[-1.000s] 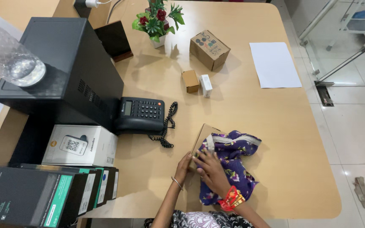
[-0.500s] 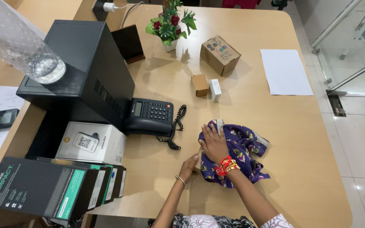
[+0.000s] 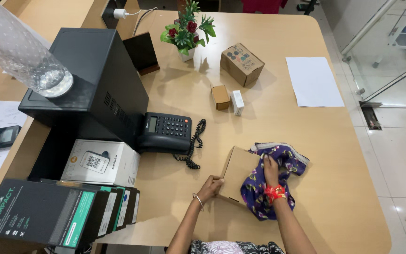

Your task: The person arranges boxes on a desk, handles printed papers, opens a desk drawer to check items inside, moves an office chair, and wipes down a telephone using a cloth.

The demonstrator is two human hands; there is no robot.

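Box [image 3: 237, 174] sits tilted on the worktop [image 3: 306, 136]; left hand [image 3: 211, 186] fingers clamped on its near edge, right hand [image 3: 270, 170] gripping purple cloth [image 3: 278, 160]. Hard wiping could slide the box.

Light wooden surface [image 3: 306, 131] with rounded corners, evenly lit from above; soft shadows fall beneath standing items. Pale glossy floor tiles [image 3: 400, 155] lie to the right of the hands, reflecting light. A glass partition with metal frame [image 3: 377, 28] stands at far right, beyond the hands. A raised wooden counter ledge [image 3: 5, 84] runs along the left, well apart from the hands.
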